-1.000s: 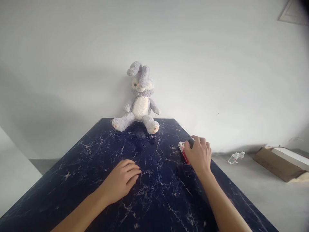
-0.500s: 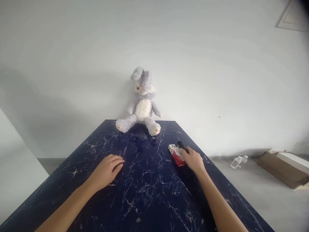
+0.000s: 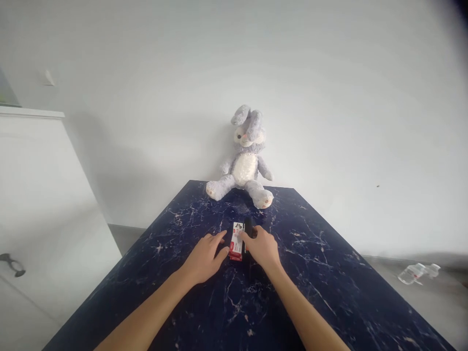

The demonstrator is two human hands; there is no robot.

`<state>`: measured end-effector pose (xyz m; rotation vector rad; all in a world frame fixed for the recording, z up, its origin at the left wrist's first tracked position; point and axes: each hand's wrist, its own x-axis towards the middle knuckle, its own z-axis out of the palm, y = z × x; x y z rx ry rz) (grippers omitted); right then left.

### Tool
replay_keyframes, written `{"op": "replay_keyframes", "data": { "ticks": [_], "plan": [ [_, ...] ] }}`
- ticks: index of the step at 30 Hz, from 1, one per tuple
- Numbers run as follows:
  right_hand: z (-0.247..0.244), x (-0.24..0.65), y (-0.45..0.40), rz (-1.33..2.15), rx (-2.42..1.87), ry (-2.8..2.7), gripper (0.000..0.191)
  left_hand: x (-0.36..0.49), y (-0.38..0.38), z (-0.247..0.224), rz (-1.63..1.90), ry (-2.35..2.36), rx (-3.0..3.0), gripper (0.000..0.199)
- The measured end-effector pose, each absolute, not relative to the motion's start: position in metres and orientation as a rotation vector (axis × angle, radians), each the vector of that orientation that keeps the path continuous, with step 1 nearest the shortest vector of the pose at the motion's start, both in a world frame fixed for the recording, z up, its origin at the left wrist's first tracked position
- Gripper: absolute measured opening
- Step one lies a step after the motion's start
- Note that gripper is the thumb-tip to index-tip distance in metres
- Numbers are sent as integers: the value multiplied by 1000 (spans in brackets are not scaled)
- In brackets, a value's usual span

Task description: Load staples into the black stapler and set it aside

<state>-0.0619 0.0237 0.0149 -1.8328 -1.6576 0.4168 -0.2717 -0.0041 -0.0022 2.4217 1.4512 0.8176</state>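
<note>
A small red-and-white box point(image 3: 236, 241) is near the middle of the dark blue marbled table point(image 3: 204, 312). Against its right side is a long black object point(image 3: 248, 226) whose kind I cannot make out, partly covered by my fingers. My right hand point(image 3: 263, 247) is closed around the black object, with the thumb reaching onto the box. On the box's left, my left hand point(image 3: 205, 256) has thumb and fingers apart, their tips close to its edge; whether they touch it I cannot tell.
A grey plush rabbit point(image 3: 244, 168) sits at the table's far edge against the pale wall. White cabinet-like furniture point(image 3: 40, 195) stands at the left, with a dark handle point(image 3: 12, 264). Clear plastic bottles point(image 3: 417, 274) lie on the floor at the right.
My right hand has carried the box and the black object leftward to the table's middle. My left hand has moved right, up beside the box. The view has turned left.
</note>
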Motion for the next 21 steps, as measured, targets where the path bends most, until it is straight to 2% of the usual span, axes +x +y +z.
{"op": "replay_keyframes", "data": {
  "ticks": [8,14,21],
  "plan": [
    [5,-124,33,599,-1751,-1569,46,-289,3,10,737,1647,2270,82],
    [-9,-131,44,628,-1645,-1605,33,-318,23,5,779,1689,2198,71],
    [-14,-112,51,410,-1572,-1807,45,-334,31,-1,751,1622,2244,76]
  ]
}}
